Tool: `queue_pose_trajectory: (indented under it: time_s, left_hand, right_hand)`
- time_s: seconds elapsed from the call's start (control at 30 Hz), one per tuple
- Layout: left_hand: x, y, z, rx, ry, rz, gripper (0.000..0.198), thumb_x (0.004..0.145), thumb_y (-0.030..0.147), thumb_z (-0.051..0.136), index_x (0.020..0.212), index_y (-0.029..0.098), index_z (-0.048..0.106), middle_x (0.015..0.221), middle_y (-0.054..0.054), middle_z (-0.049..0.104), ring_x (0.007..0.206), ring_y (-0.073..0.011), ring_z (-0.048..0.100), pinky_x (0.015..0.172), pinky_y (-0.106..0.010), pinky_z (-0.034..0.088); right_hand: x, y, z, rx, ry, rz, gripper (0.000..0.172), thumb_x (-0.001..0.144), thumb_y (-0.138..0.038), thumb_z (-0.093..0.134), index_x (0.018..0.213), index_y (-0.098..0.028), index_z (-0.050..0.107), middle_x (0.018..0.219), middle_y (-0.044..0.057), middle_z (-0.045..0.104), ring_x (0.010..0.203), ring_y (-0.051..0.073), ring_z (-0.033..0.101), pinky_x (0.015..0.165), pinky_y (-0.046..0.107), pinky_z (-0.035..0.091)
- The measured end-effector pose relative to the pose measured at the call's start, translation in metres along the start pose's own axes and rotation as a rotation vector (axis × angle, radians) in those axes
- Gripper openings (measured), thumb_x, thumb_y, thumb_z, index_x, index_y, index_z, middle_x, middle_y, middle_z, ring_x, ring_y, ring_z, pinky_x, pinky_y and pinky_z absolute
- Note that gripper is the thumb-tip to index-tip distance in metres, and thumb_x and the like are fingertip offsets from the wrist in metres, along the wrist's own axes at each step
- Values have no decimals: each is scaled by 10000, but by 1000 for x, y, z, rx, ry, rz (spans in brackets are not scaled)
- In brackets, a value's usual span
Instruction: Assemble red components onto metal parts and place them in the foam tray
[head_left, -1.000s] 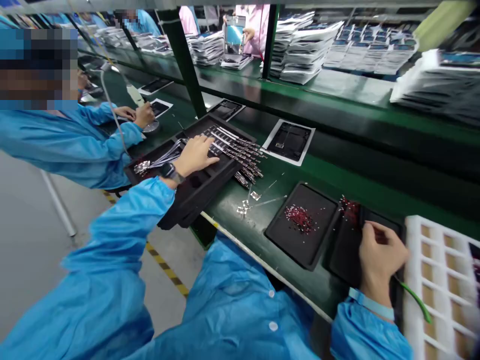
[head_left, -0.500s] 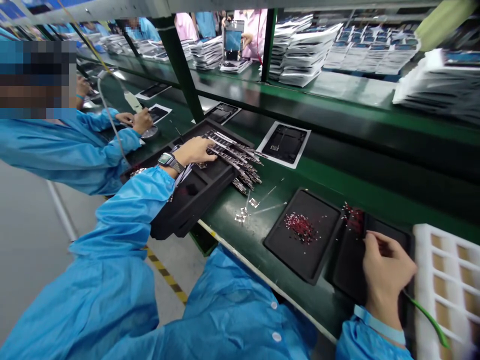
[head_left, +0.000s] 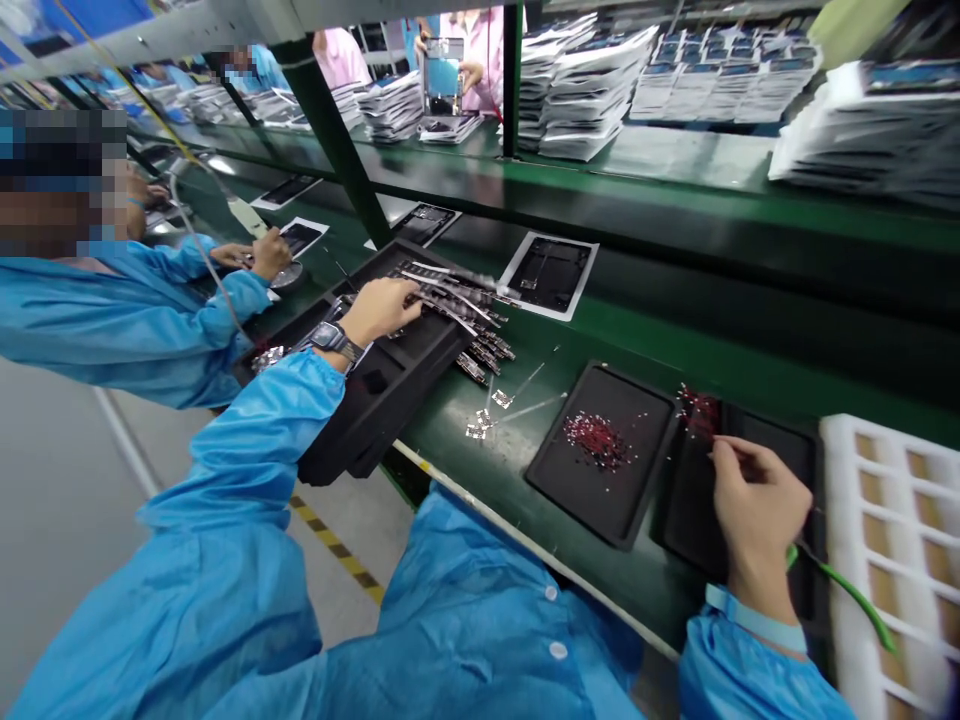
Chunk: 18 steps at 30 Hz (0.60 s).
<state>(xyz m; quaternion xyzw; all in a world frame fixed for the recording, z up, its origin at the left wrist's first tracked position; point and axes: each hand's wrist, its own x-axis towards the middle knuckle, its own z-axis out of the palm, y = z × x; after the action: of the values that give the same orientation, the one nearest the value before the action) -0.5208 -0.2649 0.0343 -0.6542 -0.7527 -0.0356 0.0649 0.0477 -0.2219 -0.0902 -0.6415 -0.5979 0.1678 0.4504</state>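
My left hand [head_left: 382, 310], a watch on its wrist, has its fingers closed at the edge of a fanned pile of thin strips bearing small circuit boards [head_left: 480, 345]. The pile lies across a black tray [head_left: 420, 350], and the gripped strip bows up, its far end blurred. My right hand [head_left: 761, 500], with a light blue band on the wrist, is held in a pinch above a second black tray [head_left: 686, 510]. What its fingertips hold is too small to tell. Tiny red and white parts [head_left: 697, 408] lie just beyond the fingers.
Another black tray [head_left: 637, 500] holds a heap of tiny red and white parts [head_left: 598, 440]. Several small boards [head_left: 480, 425] lie on the green bench [head_left: 450, 455]. Green-handled pliers or cutters [head_left: 859, 605] and a white foam tray [head_left: 844, 520] are at the right. A co-worker's sleeve [head_left: 150, 320] is at left.
My left fingers have closed and lifted a strip, which now bows upward. My right hand stays pinched over the tray. The whole view has shifted slightly.
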Motion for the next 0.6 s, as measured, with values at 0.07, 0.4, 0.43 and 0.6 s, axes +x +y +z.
queue_pose_trajectory:
  time_s: [0.07,0.4,0.43,0.6]
  left_hand:
    - [-2,5,8,62,-34,12,487,950,379,554,1363,148,671,1358,-179,703,1237,-376,666,1011,-459,531]
    - [-11,21,9,51,36,-26,879,923,512,661,1618,96,320,1572,-272,470,1422,-448,487,1181,-541,409]
    - [-12,21,10,48,40,-58,892,923,526,660,1623,99,309,1563,-274,478,1419,-453,491,1172,-541,416]
    - [-13,10,17,41,-18,-162,790,963,564,593,1560,82,402,1459,-273,588,1350,-429,577,1098,-485,472]
  right_hand:
    - [-1,-1,1,13,-4,5,355,833,-406,686,989,-119,824,778,90,743,647,208,637,630,316,473]
    - [-3,-7,0,3,-37,-3,361,850,-394,680,1004,-102,825,799,102,754,662,194,639,645,297,476]
    - [-3,-6,0,2,-41,0,370,849,-404,680,1007,-104,826,796,100,753,659,194,638,645,298,477]
    - [-3,-4,3,-12,-73,23,393,836,-443,681,994,-113,826,797,102,760,665,202,649,661,304,489]
